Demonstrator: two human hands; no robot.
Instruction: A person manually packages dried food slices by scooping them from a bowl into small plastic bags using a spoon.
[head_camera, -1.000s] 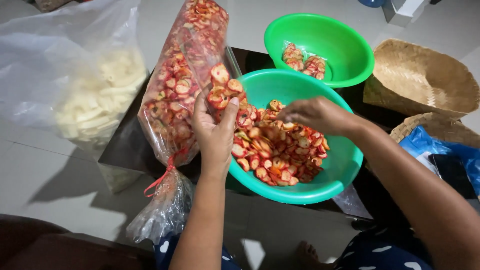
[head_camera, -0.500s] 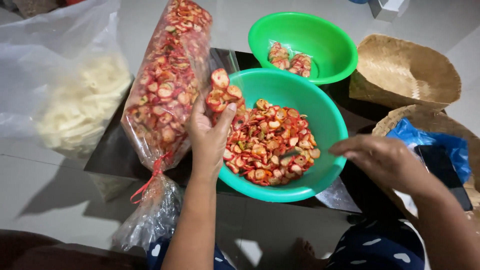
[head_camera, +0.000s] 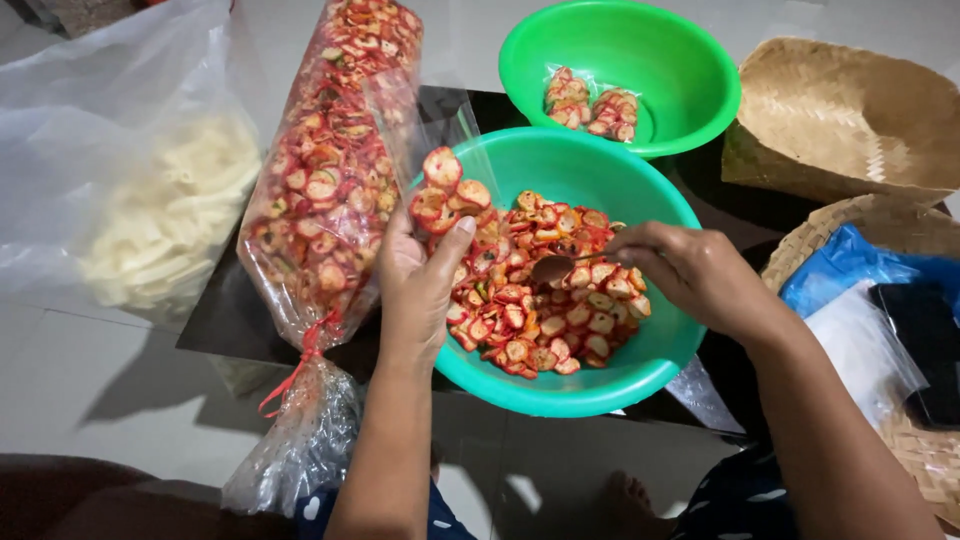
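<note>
My left hand (head_camera: 420, 280) holds a small clear plastic bag (head_camera: 440, 150) with a few red sliced crackers in it, at the near-left rim of a teal bowl (head_camera: 620, 385). The bowl is half full of red and orange cracker slices (head_camera: 545, 300). My right hand (head_camera: 690, 275) grips a spoon (head_camera: 555, 266) whose tip rests among the crackers in the bowl. A long clear bag (head_camera: 325, 190) packed with the same crackers, tied with red string, lies to the left of my left hand.
A green bowl (head_camera: 690, 110) behind holds two small filled cracker packets (head_camera: 590, 105). A big clear bag of pale chips (head_camera: 160, 220) lies at left. Woven trays (head_camera: 850, 120) and a blue plastic bag (head_camera: 850, 270) are at right. All rest on a dark low table (head_camera: 230, 320).
My right hand went from over the bowl out to the right, then came back holding a spoon in the crackers. My left hand kept the small bag at the rim.
</note>
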